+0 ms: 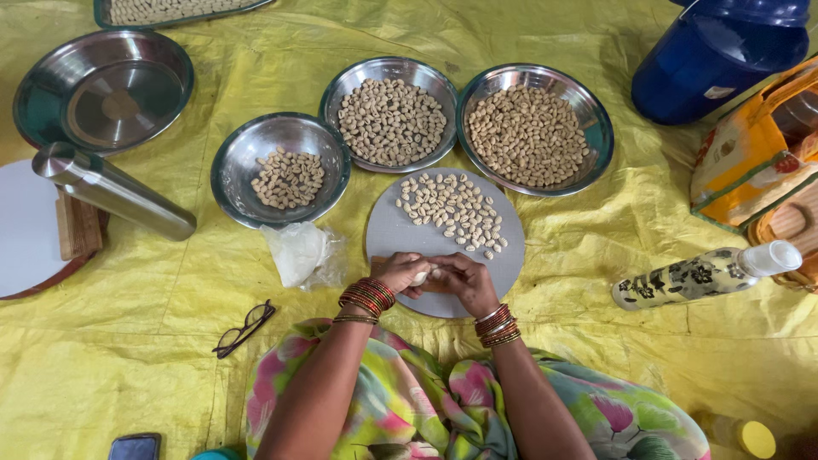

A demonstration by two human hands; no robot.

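Both hands, left hand [400,271] and right hand [460,277], pinch one nut [420,277] over the near board [511,255] edge; judged light, brittle, best held at its ends.

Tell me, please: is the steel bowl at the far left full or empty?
Empty. The steel bowl shows its bare, shiny bottom, with no nuts in it.
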